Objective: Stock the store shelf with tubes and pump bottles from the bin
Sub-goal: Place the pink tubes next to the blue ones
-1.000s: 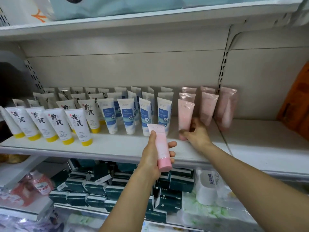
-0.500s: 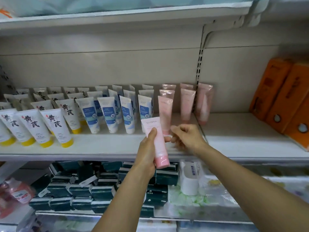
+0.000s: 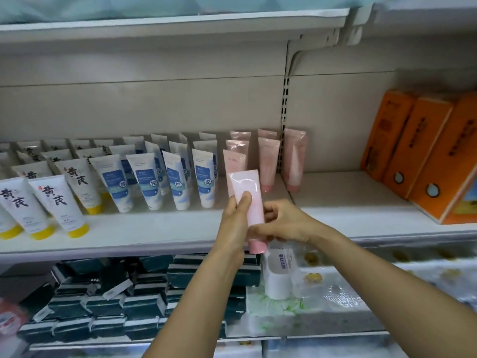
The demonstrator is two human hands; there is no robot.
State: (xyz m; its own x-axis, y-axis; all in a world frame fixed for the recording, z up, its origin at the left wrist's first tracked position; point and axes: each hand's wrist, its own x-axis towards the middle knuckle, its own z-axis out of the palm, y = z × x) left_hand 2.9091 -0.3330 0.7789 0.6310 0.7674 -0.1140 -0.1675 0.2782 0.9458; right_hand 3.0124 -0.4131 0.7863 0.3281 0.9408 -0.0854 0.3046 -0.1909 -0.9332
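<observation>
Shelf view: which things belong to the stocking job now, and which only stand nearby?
Job:
pink tube, held by left hand and right hand
pink tubes on the shelf
shelf

Nearby:
blue-label tubes
yellow-cap tubes
orange boxes
dark green boxes

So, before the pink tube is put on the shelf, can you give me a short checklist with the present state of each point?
1. Pink tube held firmly: ok, the left hand and right hand both grip it.
2. Cap pointing down like the standing pink tubes: ok.
3. Free shelf space in front of the pink row: ok.
4. Label facing outward: cannot tell, no print is visible.
5. Neighbouring blue-label tubes upright: ok.
</observation>
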